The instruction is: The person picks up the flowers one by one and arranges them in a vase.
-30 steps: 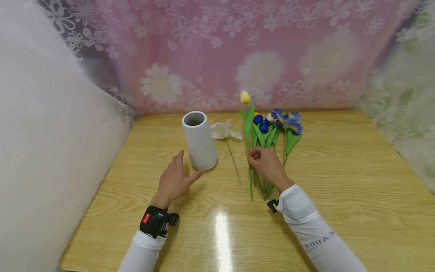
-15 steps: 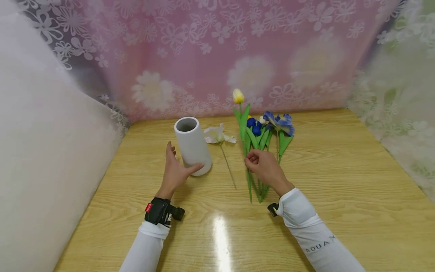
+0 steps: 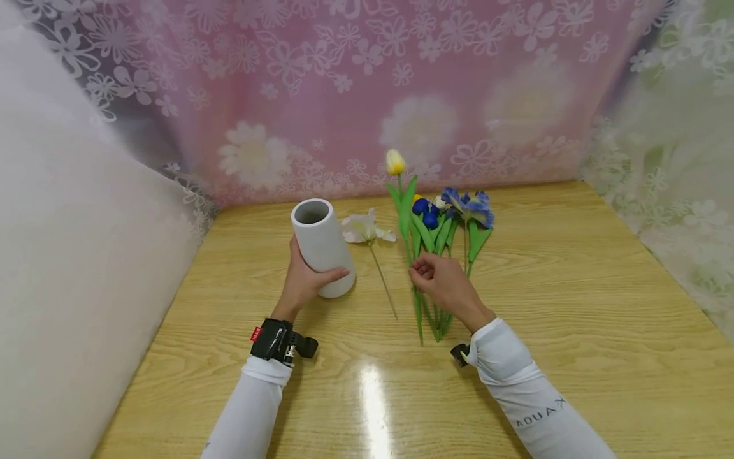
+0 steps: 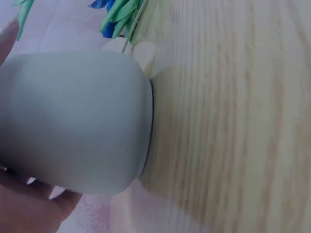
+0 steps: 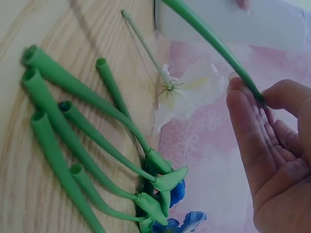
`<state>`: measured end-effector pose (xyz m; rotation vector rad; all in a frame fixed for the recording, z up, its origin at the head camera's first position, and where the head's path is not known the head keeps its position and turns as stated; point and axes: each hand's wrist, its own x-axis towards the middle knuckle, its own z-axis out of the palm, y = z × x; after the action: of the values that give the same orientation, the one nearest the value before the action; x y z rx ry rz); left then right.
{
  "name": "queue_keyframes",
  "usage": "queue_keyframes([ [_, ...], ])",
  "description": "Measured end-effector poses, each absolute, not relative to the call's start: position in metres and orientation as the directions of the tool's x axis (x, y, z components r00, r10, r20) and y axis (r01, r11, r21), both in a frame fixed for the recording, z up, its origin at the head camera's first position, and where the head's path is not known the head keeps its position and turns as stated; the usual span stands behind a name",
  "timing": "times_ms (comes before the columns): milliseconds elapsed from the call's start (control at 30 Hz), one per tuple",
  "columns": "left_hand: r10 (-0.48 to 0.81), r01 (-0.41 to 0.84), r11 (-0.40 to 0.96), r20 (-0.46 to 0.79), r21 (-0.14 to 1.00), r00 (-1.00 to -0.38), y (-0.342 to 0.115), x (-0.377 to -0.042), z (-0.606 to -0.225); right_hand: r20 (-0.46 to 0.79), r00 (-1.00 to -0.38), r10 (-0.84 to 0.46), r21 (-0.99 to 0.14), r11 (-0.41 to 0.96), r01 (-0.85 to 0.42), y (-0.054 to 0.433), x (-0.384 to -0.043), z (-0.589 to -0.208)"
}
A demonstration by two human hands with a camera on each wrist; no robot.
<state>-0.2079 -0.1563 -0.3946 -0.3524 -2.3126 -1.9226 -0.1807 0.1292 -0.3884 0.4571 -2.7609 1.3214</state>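
In the head view a tall white vase (image 3: 323, 245) stands on the table at centre left. My left hand (image 3: 302, 280) grips its side, thumb across the front and fingers behind; the left wrist view has fingers on both sides of the vase (image 4: 77, 121). My right hand (image 3: 450, 287) pinches the green stem of a yellow-and-white tulip (image 3: 395, 163) between thumb and fingers. In the right wrist view this stem (image 5: 218, 46) rises above the other stems. A white flower (image 3: 362, 228) on a thin stem lies between vase and tulip.
Beside the right hand lies a bunch of artificial flowers, with blue tulips (image 3: 425, 211) and a blue-violet iris (image 3: 471, 207). The wooden table (image 3: 573, 287) meets a pink floral curtain (image 3: 344, 95) at the back. A pale sheet (image 3: 69, 255) closes off the left side.
My left hand has moved forward from beside the vase and now grips it. My right hand stays on the tulip stem, whose head leans slightly more left. The head view has shifted a little.
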Motion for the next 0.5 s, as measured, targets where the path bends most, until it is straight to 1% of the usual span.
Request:
queue_keyframes([
  [200, 0.050, 0.230, 0.204, 0.224, 0.952, -0.973, -0.156, -0.201, -0.393, 0.186, -0.951, -0.248, -0.778, 0.553, -0.297, 0.123, -0.181, -0.387],
  [367, 0.051, 0.274, 0.190, 0.269, 0.943, -0.962, -0.153, -0.205, -0.396, 0.217, -0.954, -0.209, -0.800, 0.523, -0.296, 0.121, -0.185, -0.377],
  [500, 0.067, 0.282, 0.165, 0.274, 0.945, -0.959, -0.152, -0.208, -0.396, 0.273, -0.946, -0.177, -0.816, 0.478, -0.325, 0.121, -0.193, -0.367],
])
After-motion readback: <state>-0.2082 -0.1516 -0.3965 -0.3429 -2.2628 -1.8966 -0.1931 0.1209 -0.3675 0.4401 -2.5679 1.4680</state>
